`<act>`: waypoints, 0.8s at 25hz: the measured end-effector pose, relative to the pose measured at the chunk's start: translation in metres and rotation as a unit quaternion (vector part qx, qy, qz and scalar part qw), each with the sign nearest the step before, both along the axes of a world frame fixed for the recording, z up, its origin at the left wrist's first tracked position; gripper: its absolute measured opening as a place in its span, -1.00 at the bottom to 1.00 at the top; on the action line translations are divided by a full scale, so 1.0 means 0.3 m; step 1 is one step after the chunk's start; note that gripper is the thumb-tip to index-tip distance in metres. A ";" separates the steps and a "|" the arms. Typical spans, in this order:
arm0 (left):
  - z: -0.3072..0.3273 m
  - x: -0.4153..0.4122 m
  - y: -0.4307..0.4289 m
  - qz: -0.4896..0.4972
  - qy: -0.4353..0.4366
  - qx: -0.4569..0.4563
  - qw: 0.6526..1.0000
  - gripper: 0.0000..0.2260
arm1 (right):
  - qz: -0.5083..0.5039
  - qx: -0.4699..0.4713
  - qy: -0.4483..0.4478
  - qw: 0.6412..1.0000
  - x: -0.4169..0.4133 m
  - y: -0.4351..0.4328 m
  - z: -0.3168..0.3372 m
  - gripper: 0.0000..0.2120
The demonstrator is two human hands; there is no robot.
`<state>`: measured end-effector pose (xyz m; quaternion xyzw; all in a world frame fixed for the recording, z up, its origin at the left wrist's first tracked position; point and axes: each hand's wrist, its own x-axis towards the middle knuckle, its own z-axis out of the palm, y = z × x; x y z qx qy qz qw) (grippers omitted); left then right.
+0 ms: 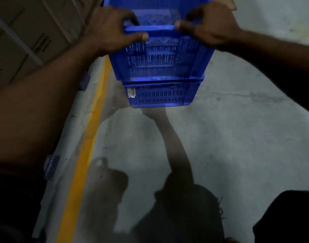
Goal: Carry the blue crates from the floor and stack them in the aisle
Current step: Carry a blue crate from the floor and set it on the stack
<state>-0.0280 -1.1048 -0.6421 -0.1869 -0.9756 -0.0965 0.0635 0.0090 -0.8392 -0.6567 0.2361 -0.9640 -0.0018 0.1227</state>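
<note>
Down at your feet, your shadow (176,199) falls across the grey concrete floor (238,137), arms reaching ahead. A yellow line (85,155) painted on the floor runs away from you on the left. Dark clothing shows at the bottom right corner.

Both your bare forearms stretch forward from the sides of the view. Your left hand (111,30) grips the near rim of the top crate (160,62), fingers curled over the edge and thumb pressed against the outer wall. Your right hand (208,27) holds the same rim further right, fingers hooked inside and thumb lying along the top edge.

That top crate is blue with slotted walls, and it sits directly over a lower crate (160,95) of the same kind, which stands on the floor just right of the yellow line. Whether the top one is fully seated or held a little above cannot be told. A small white label (131,92) is stuck at the lower crate's near left corner.

Further off on the left, beyond the line, cardboard boxes (36,32) sit on shelving, dim and blurred.
</note>
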 end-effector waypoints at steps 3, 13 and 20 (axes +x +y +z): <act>-0.008 -0.058 0.047 -0.050 0.019 -0.064 0.997 -0.48 | -0.116 -0.052 -0.065 0.990 -0.154 0.091 0.019 -0.59; -0.050 -0.040 0.081 -0.015 0.060 -0.070 0.996 -0.61 | -0.051 -0.018 -0.014 0.998 -0.170 0.129 -0.021 -0.74; -0.109 -0.038 0.065 0.008 0.044 -0.028 0.999 -0.65 | -0.049 -0.024 -0.031 0.998 -0.146 0.122 -0.047 -0.70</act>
